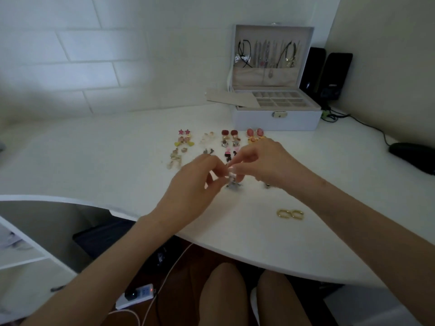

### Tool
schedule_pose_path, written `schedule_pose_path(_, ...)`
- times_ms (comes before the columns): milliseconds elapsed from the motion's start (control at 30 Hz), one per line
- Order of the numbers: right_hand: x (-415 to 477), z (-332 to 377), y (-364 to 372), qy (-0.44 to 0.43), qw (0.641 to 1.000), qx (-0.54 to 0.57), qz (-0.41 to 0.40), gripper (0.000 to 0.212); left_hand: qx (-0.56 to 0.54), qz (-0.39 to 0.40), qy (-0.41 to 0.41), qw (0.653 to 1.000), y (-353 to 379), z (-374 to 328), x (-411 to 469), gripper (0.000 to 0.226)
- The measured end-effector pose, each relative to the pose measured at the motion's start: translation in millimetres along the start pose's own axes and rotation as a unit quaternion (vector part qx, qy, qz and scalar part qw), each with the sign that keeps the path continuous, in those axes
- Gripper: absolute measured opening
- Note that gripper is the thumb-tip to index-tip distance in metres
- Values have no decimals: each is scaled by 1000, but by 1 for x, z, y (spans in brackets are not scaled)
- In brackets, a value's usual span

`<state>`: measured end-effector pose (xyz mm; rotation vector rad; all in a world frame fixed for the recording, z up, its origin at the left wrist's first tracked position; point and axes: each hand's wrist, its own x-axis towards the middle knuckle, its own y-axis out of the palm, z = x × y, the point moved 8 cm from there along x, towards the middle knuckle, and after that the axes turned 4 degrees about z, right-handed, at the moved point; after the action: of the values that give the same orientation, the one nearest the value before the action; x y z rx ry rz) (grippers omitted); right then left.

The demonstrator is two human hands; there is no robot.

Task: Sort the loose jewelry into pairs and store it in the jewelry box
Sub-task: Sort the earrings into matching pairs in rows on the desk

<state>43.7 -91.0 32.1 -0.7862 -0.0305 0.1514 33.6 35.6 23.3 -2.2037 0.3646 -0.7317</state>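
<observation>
Both hands meet at frame center, just above the desk (117,161). Left hand (195,177) comes in from lower left, right hand (261,161) from lower right. Left fingers (213,164) are curled, the tips pinching a small silvery earring (231,182). Right fingers (244,158) are also curled and pinch the same piece from the other side. The earring is blurred, so its shape is unclear, and I cannot tell whether it touches the desk.

Sorted earring pairs (229,137) lie in short rows just behind the hands: pink stars at left, dark red squares in the middle, pink ovals at right, partly hidden by the right hand. Gold hoops (290,213) lie side by side, touching, on the desk at lower right of center, apart from the rows.

The jewelry box (275,123) stands at upper right of center with its lid up. Necklaces (268,55) hang inside the lid, and gridded compartments show in the base. A flat insert tray (229,98) leans on the box's left edge.

Black speakers (327,74) stand right of the box, a black mouse (414,156) sits at the far right edge, and a power strip (136,294) lies on the floor at lower left.
</observation>
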Motion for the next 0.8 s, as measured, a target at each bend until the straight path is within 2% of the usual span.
schedule_pose_path(100, -24, -23, -14, 16, 1000, -10, -12, 4, -7, 37, 29, 999, 34, -30, -5, 7)
schedule_pose_path(200, -48, -44, -26, 37, 998, -50, -10, 10, 2, 64, 45, 997, 61, -50, -5, 12)
schedule_pose_path(300, -68, -64, -28, 78, 991, -110, 23, 15, 24, 87, 44, 995, 79, -60, 0, 27)
schedule_pose_path(400, -74, -76, -28, 101, 984, -141, 32, 22, 37, 118, 45, 991, 91, -67, 4, 25)
schedule_pose_path(667, -68, -78, -24, 79, 991, -107, 34, 21, 56, 148, 30, 987, 94, -67, 6, 16)
schedule_pose_path(800, -65, -69, -23, 52, 996, -65, 11, 19, 16, 124, 10, 992, 84, -61, 0, 17)
